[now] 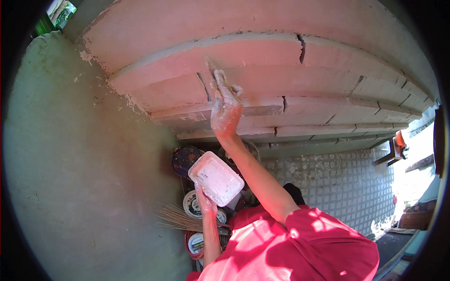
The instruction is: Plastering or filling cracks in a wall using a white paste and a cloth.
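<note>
My right hand point(226, 112), smeared with white paste, reaches up to the pink wall point(267, 77) with its horizontal ledges. Its fingers are closed around a thin, pointed, blade-like tool point(210, 68). Motion blurs the tool's tip, which lies over the face of a ledge; whether it touches is unclear. Lower down, my left hand point(206, 202) grips one edge of a white rectangular plastic tub point(216, 179). The tub is tilted so its inside shows, with whitish paste and greyish smears on the bottom.
Cracks point(301, 48) cut across the ledges. A plain greenish wall point(89, 159) stands on the left. Below the tub are a dark bucket point(185, 160), several round-lidded pails point(191, 203) and a stick broom point(180, 218). Tiled floor point(333, 180) stretches right toward a small wooden stool point(390, 155).
</note>
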